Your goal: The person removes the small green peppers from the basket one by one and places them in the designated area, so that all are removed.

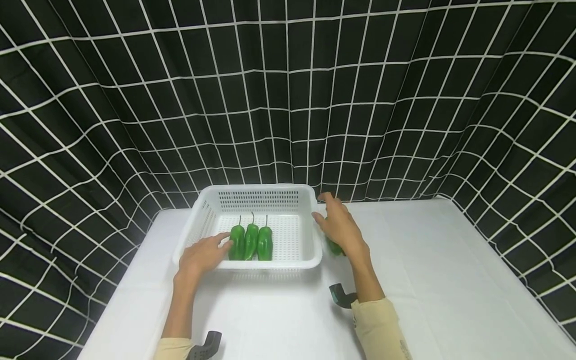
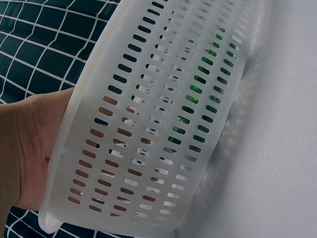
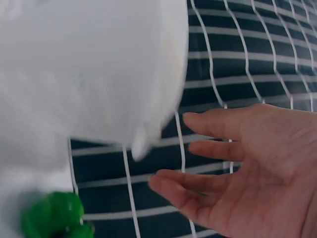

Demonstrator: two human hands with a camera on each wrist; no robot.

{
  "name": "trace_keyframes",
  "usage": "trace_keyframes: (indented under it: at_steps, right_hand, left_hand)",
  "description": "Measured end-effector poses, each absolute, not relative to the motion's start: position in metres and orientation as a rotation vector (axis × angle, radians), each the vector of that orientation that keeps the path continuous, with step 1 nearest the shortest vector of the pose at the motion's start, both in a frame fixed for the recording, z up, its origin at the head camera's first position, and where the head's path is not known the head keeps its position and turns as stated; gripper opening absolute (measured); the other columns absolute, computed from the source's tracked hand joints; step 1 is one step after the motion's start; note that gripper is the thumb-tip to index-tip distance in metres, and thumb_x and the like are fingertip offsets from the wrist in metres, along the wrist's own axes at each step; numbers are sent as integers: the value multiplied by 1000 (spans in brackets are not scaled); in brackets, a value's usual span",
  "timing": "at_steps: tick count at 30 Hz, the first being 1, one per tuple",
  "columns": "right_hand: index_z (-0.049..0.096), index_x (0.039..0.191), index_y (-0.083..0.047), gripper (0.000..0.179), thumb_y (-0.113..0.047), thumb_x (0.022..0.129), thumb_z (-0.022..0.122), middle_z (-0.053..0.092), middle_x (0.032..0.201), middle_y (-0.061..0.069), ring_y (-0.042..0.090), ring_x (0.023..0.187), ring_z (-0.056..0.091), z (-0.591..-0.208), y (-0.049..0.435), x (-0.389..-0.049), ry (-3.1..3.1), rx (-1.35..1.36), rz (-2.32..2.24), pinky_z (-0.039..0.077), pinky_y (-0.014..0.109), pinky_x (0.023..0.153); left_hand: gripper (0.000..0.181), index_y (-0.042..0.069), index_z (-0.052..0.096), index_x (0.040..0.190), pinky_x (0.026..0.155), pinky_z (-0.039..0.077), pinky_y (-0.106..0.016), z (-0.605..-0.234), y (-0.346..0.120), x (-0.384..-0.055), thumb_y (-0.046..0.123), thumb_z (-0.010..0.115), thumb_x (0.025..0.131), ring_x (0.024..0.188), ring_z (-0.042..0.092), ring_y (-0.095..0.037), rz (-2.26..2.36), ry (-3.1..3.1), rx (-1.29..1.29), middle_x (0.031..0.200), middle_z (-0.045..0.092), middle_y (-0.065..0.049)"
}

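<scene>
Three long green peppers [image 1: 250, 242] with thin stems lie side by side in a white perforated plastic basket [image 1: 310, 261]. My left hand [image 1: 203, 254] reaches over the basket's front left rim, its fingertips beside the leftmost pepper; whether they touch it is unclear. Through the slots in the left wrist view, parts of the fingers and green show behind the basket wall. Just off the basket's right side, my right hand [image 1: 339, 225] hovers with fingers spread and nothing held. Under it on the table lies more green pepper [image 1: 334, 246], partly hidden by the hand and wrist.
The basket stands on a white-covered table [image 1: 432, 280]. A black curtain with a white grid [image 1: 270, 100] surrounds the table at the back and sides. Dark camera mounts [image 1: 343, 296] stick out from both wrists.
</scene>
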State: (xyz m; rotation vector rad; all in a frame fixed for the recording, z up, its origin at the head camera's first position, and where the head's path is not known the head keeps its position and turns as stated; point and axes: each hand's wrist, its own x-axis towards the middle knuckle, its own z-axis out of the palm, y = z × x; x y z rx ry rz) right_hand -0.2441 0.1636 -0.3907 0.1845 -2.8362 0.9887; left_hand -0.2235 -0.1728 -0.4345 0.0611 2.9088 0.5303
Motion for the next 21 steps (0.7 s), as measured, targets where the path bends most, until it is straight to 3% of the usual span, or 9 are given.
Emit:
trace_keyframes:
  at_steps: [4,8,12,16,21]
  right_hand:
    - [52,144,-3,48,-16,101,68,68,124,25,39,113,69,-396,138,-245,-2726,280,962,63,50,87]
    - [59,136,-5,42,-11,97,73,73,105,17,28,93,72,-408,114,-247,-2665,371,975,61,35,72]
    - [62,133,-5,39,-12,96,74,74,98,13,23,85,72,-421,94,-248,-2733,528,973,60,30,68]
    - [59,139,-7,42,-18,100,71,75,117,16,29,104,73,-430,82,-247,-2891,729,912,63,41,87]
    - [53,151,-16,50,-26,103,66,68,140,14,35,132,64,-436,81,-247,-3135,915,899,52,54,112]
  left_hand:
    - [57,20,50,156,109,43,-76,-435,-172,-223,49,39,109,143,50,-52,535,2915,53,155,56,-20]
    - [57,20,50,156,108,43,-76,-436,-172,-223,49,39,108,142,51,-52,528,2920,50,155,56,-20]
    - [57,19,51,155,107,44,-76,-435,-172,-223,49,40,108,141,52,-53,527,2931,54,153,57,-20]
    - [56,20,51,155,107,44,-76,-434,-172,-224,48,40,108,141,52,-52,535,2940,66,154,57,-20]
    - [56,20,51,155,106,45,-76,-436,-172,-224,48,40,108,140,52,-53,542,2922,75,154,57,-21]
